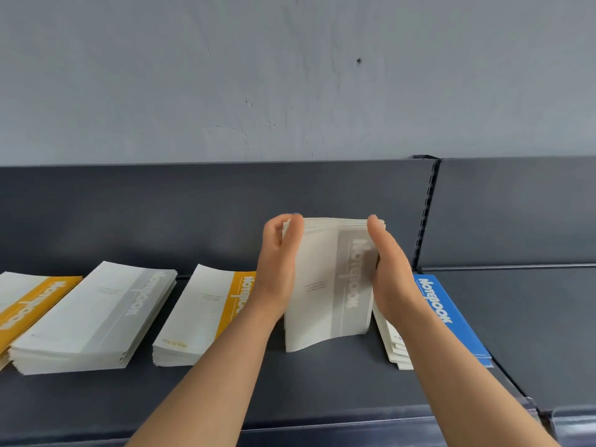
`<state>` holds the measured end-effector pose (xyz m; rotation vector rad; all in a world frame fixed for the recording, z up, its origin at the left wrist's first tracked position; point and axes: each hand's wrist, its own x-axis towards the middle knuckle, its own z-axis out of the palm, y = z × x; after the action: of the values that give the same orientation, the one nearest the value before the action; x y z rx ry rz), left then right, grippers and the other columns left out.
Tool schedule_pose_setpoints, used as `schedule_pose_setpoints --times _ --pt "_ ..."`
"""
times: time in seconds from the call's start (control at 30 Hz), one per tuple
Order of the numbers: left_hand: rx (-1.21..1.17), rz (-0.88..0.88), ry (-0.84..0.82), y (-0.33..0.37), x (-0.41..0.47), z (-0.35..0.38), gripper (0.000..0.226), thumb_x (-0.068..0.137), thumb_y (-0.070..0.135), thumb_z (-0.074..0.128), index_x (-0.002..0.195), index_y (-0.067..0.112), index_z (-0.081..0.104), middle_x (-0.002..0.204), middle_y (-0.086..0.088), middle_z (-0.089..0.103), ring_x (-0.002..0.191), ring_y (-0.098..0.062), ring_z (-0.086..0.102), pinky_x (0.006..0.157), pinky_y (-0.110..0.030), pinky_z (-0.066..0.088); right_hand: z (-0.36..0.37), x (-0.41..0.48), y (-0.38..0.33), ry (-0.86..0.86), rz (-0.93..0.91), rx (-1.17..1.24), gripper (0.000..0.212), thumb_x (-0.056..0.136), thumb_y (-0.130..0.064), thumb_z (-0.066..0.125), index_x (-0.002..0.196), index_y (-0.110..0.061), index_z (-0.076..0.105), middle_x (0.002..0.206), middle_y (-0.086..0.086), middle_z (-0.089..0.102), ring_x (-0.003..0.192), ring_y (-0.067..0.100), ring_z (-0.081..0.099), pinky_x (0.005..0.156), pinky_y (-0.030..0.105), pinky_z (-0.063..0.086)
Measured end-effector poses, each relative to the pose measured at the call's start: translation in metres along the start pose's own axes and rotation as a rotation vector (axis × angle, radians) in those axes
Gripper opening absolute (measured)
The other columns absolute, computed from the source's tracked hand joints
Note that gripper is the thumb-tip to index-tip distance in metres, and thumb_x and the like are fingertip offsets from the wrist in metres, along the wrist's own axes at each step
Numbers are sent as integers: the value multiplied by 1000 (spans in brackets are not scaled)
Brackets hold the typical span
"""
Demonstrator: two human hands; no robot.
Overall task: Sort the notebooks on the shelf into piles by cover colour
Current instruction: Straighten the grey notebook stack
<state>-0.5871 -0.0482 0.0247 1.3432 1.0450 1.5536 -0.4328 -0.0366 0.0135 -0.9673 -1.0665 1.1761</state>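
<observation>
Squarely on the dark shelf, sorted piles lie flat: yellow pile and grey pile at nine o'clock, blue pile at three. Between them the grey-banded stack stands on end, its white covers bowing at the foot. It is probably light, floppy and slick, so best clamped by both long edges. The left hand and right hand grip those edges, thumbs in front.

Of the person only two bare forearms show, the left forearm and the right forearm, both uncovered from the near edge of view, each ending in a bare hand, the left hand and the right hand, slightly blurred.
</observation>
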Motion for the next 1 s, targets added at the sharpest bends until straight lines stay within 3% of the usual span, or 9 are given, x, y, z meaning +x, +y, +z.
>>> schedule_pose_setpoints --times 0.07,0.17,0.3,0.47,0.6,0.73,0.83,0.9,1.0 --pt "57 7 -100 -21 -12 -11 60 74 52 69 124 29 45 110 16 62 98 3 61 76 -16 49 -11 -8 14 -100 -35 -58 51 75 -47 67 116 -19 55 113 -1 67 107 18 63 90 39 49" --pt "340 -1 -134 -42 -21 -18 47 86 37 67 125 35 41 116 13 59 105 -4 58 76 -17 46 -17 -13 25 -102 -89 -229 35 84 -23 67 116 -19 54 109 0 69 101 18 66 91 43 52" --pt "359 70 -106 -34 -10 -19 38 88 32 65 121 32 46 112 13 61 102 -4 59 81 -23 49 -14 -12 17 -66 -143 -216 28 90 -15 61 116 -19 52 108 -3 69 98 13 67 86 35 54" --pt "327 -68 -120 -53 -17 -25 71 70 43 80 129 31 44 119 14 60 111 -6 57 92 -31 49 -23 -25 30 -157 -76 -271 41 91 -8 54 127 -26 46 117 -10 64 110 7 59 92 29 50" --pt "248 -91 -126 -56 -22 -17 81 71 37 81 137 32 33 127 13 52 118 -7 50 90 -21 45 -19 -33 39 -208 -92 -265 62 87 6 45 135 -34 37 124 -16 57 116 1 52 93 25 43" --pt "254 -96 -146 -59 -26 -16 76 78 34 75 138 36 29 130 14 50 120 -7 49 95 -26 45 -20 -32 40 -211 -100 -315 64 88 7 42 135 -37 34 124 -18 54 114 -3 50 90 19 42" --pt "337 -135 -195 -58 -28 -18 59 92 23 58 140 37 25 134 14 45 123 -7 44 87 -14 39 -20 -32 44 -173 -84 -430 48 95 -8 44 128 -40 34 119 -22 52 106 -5 51 79 13 42" --pt "482 -133 -220 -56 -28 -20 50 98 22 48 140 33 25 139 11 41 127 -9 41 91 -15 35 -23 -30 46 -80 -77 -558 34 94 -17 49 118 -39 40 110 -19 57 99 2 55 73 20 43" --pt "603 -113 -141 -50 -24 -21 41 99 23 46 137 24 34 137 5 47 127 -15 46 90 -22 39 -23 -23 41 -18 -53 -567 29 90 -14 56 110 -34 49 103 -16 63 97 7 61 82 30 50"
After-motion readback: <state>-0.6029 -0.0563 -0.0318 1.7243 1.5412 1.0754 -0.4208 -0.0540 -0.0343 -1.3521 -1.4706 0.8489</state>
